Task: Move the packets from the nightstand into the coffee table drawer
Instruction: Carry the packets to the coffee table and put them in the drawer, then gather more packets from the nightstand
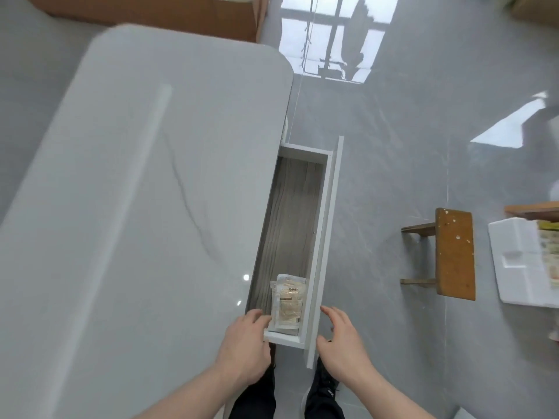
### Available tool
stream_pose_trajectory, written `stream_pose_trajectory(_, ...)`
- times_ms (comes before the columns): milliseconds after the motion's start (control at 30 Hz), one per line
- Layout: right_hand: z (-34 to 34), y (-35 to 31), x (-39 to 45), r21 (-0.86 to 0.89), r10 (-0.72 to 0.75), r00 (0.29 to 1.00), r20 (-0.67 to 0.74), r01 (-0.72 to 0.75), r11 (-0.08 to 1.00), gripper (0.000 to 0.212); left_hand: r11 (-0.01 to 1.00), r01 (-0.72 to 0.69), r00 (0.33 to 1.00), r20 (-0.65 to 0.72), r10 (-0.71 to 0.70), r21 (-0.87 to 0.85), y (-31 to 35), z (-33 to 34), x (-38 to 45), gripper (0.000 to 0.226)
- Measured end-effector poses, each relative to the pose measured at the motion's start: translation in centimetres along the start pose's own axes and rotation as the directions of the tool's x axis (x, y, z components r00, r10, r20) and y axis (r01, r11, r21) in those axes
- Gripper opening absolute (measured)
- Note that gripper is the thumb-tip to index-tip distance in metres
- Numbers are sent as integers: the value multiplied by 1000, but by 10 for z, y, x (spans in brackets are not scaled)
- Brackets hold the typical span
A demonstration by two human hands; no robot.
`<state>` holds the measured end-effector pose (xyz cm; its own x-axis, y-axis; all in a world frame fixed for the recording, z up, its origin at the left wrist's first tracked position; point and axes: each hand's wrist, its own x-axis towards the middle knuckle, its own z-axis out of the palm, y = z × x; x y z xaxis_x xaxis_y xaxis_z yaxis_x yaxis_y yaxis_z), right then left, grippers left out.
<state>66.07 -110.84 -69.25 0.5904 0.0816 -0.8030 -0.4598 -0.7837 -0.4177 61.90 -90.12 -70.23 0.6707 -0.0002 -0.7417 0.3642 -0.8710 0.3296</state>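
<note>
Fig.: packets (pixel 287 303), flat, crinkly, clear-and-beige pouches, lie at the near end of the open drawer (pixel 325 237) (white walls, grey wood-grain floor) under the glossy marble-look counter (pixel 136 192). Left hand (pixel 245 343) and right hand (pixel 341 340) spread, holding nothing. Step: deposit apparently done; next, w/ drawer front flat and smooth, push it closed.

Bright, even daylight; a window reflection (pixel 332 40) glares off my glossy floor (pixel 408 176) at twelve o'clock. Edges bow and smear, worst toward three o'clock.
</note>
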Motion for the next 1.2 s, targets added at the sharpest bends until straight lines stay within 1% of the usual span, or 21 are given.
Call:
stream_pose_trajectory(100, -14, -23, -51, -122, -11, 997, 82, 21, 992, 71, 999, 29, 998, -50, -27, 35, -3, -40, -61, 58)
stream_pose_trajectory(233, -32, -58, -128, -196, -78, 993, 84, 93, 976, 72, 999, 50, 993, -103, -48, 21, -5, -90, -150, 58)
stream_pose_trajectory(367, -43, -81, -198, -264, -170, 981, 94, 189, 946, 69, 997, 69, 976, -206, -72, -22, -5, -120, -237, 59)
stream_pose_trajectory(533, -41, -92, -259, -372, -338, 926, 165, 376, 849, 68, 991, 98, 942, -314, -121, -86, -5, -120, -324, 57)
stream_pose_trajectory(767, -25, -105, -334, -506, -461, 855, 239, 515, 692, 70, 980, 130, 908, -379, -178, -149, -17, -93, -423, 61)
stream_pose_trajectory(900, 2, -132, -373, -546, -525, 802, 284, 585, 599, 71, 963, 140, 853, -467, -235, -229, -44, -89, -478, 62)
stream_pose_trajectory(1000, 35, -165, -398, -578, -551, 763, 337, 630, 519, 72, 936, 152, 798, -519, -306, -317, -80, -86, -514, 62)
stream_pose_trajectory(1100, 82, -208, -425, -601, -574, 706, 415, 686, 409, 71, 895, 164, 734, -555, -392, -415, -127, -79, -552, 62)
stream_pose_trajectory(1200, 145, -254, -453, -593, -588, 654, 476, 732, 335, 70, 870, 212, 684, -567, -458, -446, -182, -71, -596, 62)
